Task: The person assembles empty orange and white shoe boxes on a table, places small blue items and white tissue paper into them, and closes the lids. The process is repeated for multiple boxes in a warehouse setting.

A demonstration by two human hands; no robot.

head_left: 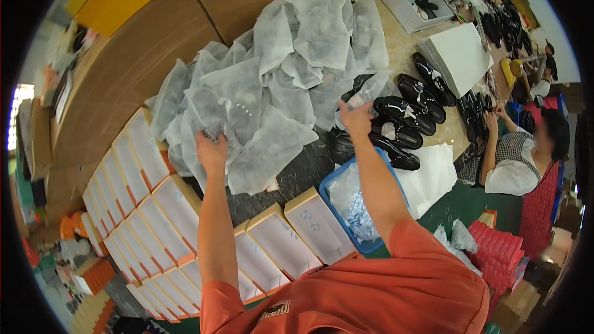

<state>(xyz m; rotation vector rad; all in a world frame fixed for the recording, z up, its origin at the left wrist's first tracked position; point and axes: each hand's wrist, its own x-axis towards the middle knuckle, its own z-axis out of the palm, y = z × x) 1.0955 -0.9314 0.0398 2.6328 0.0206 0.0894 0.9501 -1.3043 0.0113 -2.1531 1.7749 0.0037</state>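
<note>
Her left hand (211,150) pinches a thin white non-woven shoe bag (207,111) off the heap. The right hand (355,117) clutches another translucent bag (369,91) near the glossy black shoes (405,114). Both bags look light, limp and best taken by an edge.

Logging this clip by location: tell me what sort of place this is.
Probably a shoe packing workshop: glossy black shoes lined up on the bench, a heap of white fabric bags, and rows of open white-lined cardboard boxes.

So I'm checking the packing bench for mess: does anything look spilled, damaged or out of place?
Nothing looks spilled or damaged. The bagged shoes lie in a loose heap under both hands, left hand and right hand. The open boxes and black shoes sit in rows.
</note>
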